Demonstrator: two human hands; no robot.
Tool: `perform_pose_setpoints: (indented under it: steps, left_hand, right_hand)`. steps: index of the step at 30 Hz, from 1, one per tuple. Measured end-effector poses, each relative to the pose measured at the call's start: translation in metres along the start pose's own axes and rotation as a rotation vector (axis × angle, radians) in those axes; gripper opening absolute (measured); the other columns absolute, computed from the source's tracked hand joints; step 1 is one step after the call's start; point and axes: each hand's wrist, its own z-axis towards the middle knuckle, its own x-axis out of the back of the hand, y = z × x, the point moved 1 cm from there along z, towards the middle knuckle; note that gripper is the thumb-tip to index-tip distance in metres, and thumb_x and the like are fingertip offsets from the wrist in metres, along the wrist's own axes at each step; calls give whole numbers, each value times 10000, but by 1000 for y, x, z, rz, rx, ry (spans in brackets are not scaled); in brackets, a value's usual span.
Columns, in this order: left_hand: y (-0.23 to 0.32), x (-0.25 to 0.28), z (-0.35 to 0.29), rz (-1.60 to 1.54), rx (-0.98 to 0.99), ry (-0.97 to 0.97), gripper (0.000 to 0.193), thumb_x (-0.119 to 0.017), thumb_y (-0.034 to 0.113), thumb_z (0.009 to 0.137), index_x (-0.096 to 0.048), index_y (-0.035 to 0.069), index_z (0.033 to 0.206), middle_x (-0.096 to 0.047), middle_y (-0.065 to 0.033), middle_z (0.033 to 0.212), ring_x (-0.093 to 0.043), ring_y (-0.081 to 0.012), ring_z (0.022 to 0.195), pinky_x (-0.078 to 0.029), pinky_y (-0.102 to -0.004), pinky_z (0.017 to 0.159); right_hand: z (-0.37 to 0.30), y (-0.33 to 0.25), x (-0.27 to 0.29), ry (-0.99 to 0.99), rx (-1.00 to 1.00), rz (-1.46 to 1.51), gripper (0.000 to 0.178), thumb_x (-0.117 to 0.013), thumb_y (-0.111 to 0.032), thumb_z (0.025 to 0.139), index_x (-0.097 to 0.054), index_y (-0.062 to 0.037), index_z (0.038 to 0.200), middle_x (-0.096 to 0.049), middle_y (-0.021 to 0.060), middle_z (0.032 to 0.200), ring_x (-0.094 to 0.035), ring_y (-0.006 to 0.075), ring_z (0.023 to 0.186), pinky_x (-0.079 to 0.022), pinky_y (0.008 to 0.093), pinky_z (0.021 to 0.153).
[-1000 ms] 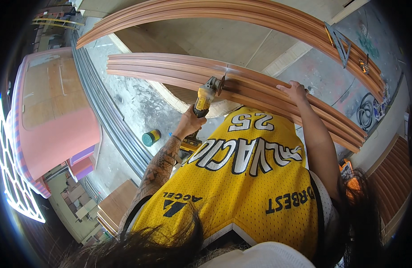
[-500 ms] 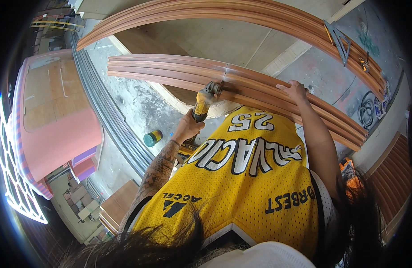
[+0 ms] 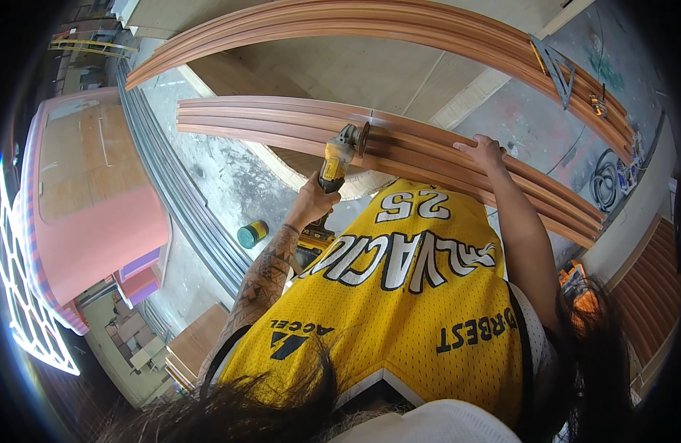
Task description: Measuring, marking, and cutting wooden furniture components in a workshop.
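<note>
My left hand (image 3: 315, 201) is wrapped round the body of a yellow and black cordless angle grinder (image 3: 339, 156). Its thin cutting disc (image 3: 364, 139) stands upright over a brown fluted panel (image 3: 422, 144), close to a thin line crossing the panel's ridges. Whether the disc touches the surface I cannot tell. Farther right, my right hand (image 3: 482, 151) grips the same panel at its far edge, with one finger stretched along the ridges. The panel lies across in front of my body, its left part looking paler.
Beyond lies another bundle of long brown strips (image 3: 340, 21), bearing a metal triangle square (image 3: 558, 70). A green-lidded can (image 3: 252, 234) stands on the stained floor beside long grey metal profiles (image 3: 178, 173). A pink rounded structure (image 3: 108, 244) is at left, coiled cable (image 3: 603, 184) at right.
My left hand and the grinder have shifted slightly away from me, bringing the disc nearer the panel's far edge. My right hand keeps its place on the panel.
</note>
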Motion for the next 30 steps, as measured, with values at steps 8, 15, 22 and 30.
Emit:
perform_pose_setpoints:
  steps: [8,15,22,30]
  left_hand:
    - [12,4,3,44,19,2,550,-738,173,805,-541,-20,1280,-685,-117,835,-692,-207,621,-576,-371,594]
    - [-7,3,-5,76,20,5,541,-749,195,809,-535,-21,1256,-704,-127,858,-715,-218,639,-588,-371,621]
    - [5,1,-5,60,37,-2,525,-743,206,813,-541,-20,1242,-704,-125,852,-715,-218,635,-585,-368,614]
    - [21,6,-1,53,8,26,475,-746,170,821,-546,-13,1211,-693,-112,821,-694,-202,626,-570,-362,602]
  right_hand:
    - [-1,-1,2,-37,-9,15,1080,-670,-913,746,-638,-100,1457,-655,205,1449,-592,383,1371,-365,633,1156]
    - [-2,-2,0,-11,-12,18,1065,-674,-906,754,-647,-97,1446,-663,199,1440,-584,380,1372,-352,640,1170]
    - [2,5,-6,-6,15,9,1078,-652,-924,754,-643,-102,1451,-650,188,1463,-585,382,1372,-365,649,1149]
    - [1,-2,0,-45,-6,8,1082,-665,-928,734,-654,-108,1439,-662,188,1447,-598,376,1363,-388,644,1130]
